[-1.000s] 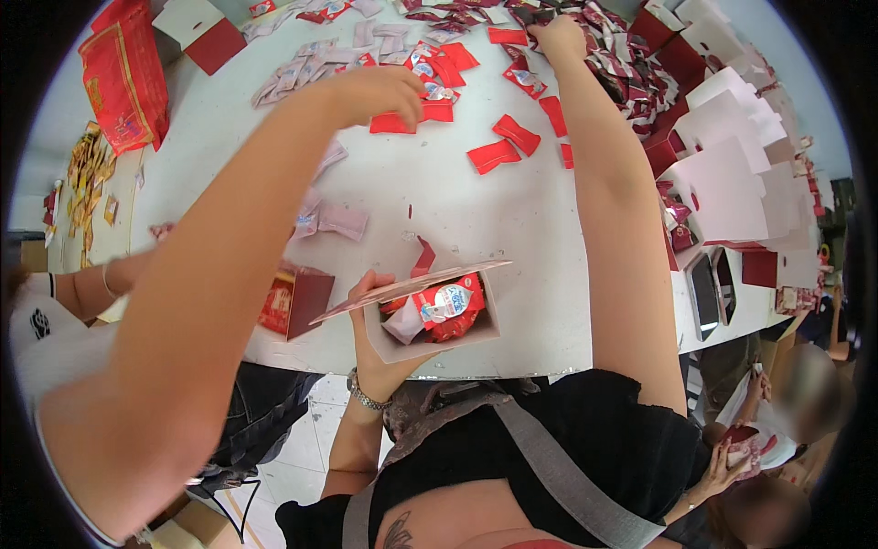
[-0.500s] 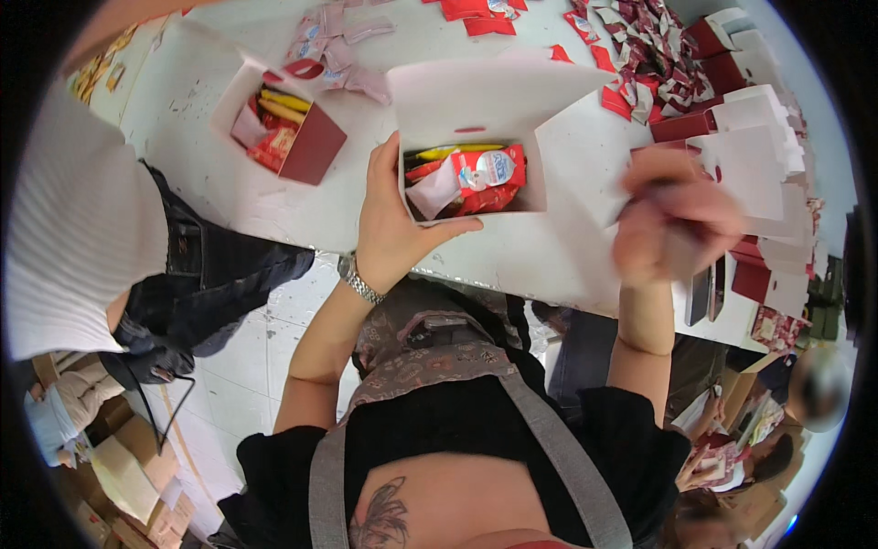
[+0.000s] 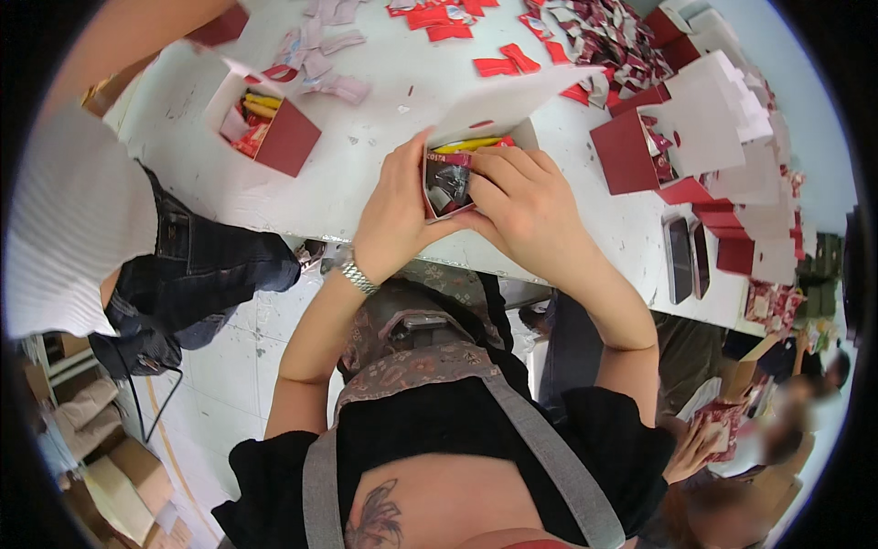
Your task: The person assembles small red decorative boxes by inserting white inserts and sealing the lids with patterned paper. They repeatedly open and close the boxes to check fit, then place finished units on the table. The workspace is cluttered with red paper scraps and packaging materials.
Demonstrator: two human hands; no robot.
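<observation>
In front of me an open box with a raised white lid stands near the table's front edge. My left hand wraps round its left side, thumb along the front rim. Over the box's mouth, my right hand is closed on a small black and maroon sachet, its fingers at the sachet's right edge. Behind the sachet a yellow packet shows inside the box, with a bit of red beside it. My hand and the sachet hide most of the other contents.
To the left stands another filled maroon box, near a co-worker's white ribbed top. Pink packets, red packets and a maroon sachet pile lie farther back. Open boxes and two phones are on the right.
My right hand has come in from the right to the box, bringing the dark sachet over the packets. The left hand has stayed on the box, which looks slightly turned.
</observation>
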